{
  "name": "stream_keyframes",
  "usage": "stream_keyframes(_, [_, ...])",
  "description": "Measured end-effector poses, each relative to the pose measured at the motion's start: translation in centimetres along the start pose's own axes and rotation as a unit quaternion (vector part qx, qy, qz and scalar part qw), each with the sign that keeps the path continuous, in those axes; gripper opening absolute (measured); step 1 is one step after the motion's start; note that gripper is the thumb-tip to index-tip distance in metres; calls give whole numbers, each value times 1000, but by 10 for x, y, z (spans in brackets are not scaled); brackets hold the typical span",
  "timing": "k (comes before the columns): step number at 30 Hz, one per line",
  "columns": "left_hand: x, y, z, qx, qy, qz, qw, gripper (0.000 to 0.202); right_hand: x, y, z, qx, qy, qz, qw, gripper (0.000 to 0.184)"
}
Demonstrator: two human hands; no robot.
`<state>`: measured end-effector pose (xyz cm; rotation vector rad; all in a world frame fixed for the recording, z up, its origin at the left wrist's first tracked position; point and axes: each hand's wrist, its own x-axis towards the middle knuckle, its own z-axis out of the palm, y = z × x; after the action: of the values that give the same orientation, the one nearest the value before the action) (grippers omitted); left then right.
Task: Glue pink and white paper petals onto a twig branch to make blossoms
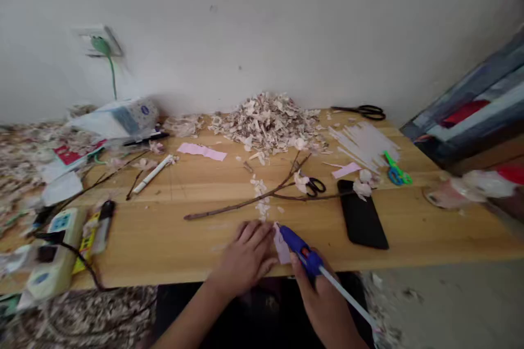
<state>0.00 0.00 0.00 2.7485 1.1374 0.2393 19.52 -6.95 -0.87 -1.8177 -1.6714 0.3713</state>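
Observation:
My right hand (323, 300) is wrapped round a blue hot glue gun (298, 246), with a long white glue stick (347, 295) poking out of its back end. The nozzle meets the upper end of a small pink paper strip (282, 246) near the table's front edge. On the strip's left side my left hand (248, 256) lies flat, fingers stretched forward and fingertips close to the nozzle. Whether those fingertips press on the paper, I cannot tell. Just beyond both hands rests a forked brown twig (241, 205) with pale paper blossoms (362, 185) on its side branch.
A heap of shredded paper petals (270, 122) stands against the wall. To the right lie glue sticks (364, 144), green-and-blue scissors (396, 170), black scissors (368, 112) and a black phone (362, 215). A power strip (55, 256) with a cable and a tissue pack (126, 117) occupy the left.

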Motion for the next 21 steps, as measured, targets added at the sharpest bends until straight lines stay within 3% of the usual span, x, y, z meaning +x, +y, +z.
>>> stream_keyframes(12, [-1, 0, 1, 0, 17, 2, 1000, 57, -3, 2, 3, 19, -55, 80, 995, 52])
stream_keyframes(21, [-1, -1, 0, -6, -2, -1, 1000, 57, -1, 0, 2, 16, -67, 95, 993, 55])
